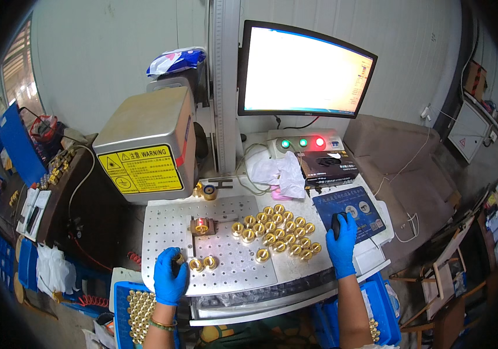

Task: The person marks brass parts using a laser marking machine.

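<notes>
My left hand [169, 278], in a blue glove, is closed at the left edge of the perforated metal plate [243, 273]. Its fingers curl round a brass fitting [177, 263], mostly hidden and dark on its visible side. Two brass fittings stand just right of that hand. My right hand [342, 244], gloved in blue too, rests closed over a black computer mouse [337, 223] on a dark blue mat [371, 220]. Between my hands stands a group of several brass fittings [278, 230]. One more brass fitting [201, 225] sits in a small holder, lit by a red glow.
A metal machine head [144, 128] with a yellow warning label overhangs the plate. Behind are a lit monitor [307, 70], a control box [281, 144] with lit buttons, a glove box [327, 167] and white crumpled plastic. Blue crates [122, 314] of brass parts flank my forearms below.
</notes>
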Demonstrator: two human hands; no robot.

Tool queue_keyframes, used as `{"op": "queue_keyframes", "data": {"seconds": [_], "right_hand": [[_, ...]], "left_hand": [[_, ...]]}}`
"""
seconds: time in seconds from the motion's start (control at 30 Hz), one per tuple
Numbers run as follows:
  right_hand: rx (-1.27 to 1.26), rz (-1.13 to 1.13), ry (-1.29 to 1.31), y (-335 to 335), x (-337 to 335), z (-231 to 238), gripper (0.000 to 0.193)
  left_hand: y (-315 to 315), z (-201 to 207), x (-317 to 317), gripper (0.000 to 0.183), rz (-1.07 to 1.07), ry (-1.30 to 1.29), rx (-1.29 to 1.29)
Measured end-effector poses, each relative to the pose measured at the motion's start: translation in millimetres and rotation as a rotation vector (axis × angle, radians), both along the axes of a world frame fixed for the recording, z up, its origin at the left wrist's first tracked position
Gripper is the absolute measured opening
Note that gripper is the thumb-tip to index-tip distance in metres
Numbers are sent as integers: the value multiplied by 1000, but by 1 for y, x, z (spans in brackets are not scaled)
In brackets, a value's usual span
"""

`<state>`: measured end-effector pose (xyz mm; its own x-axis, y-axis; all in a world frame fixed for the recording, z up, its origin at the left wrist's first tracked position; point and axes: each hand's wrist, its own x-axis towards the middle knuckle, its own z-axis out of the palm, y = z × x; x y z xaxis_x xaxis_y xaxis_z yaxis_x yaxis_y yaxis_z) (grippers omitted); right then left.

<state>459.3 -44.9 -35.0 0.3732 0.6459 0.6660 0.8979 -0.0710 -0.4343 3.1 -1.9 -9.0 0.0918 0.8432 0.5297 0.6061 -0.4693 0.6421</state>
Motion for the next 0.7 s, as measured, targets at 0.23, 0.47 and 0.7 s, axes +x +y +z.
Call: {"op": "queue_keyframes", "data": {"seconds": [0.23,0.47,0.7], "right_hand": [[14,-5,-6,-2,-2,1,55],[-20,29,0,-3,-4,4,53],[-21,36,11,-4,-4,4,52]], "left_hand": [[2,-5,-1,42,-4,-12,-2],[1,-4,-2,43,-2,-11,-24],[1,-4,-2,43,9,20,-3]]}}
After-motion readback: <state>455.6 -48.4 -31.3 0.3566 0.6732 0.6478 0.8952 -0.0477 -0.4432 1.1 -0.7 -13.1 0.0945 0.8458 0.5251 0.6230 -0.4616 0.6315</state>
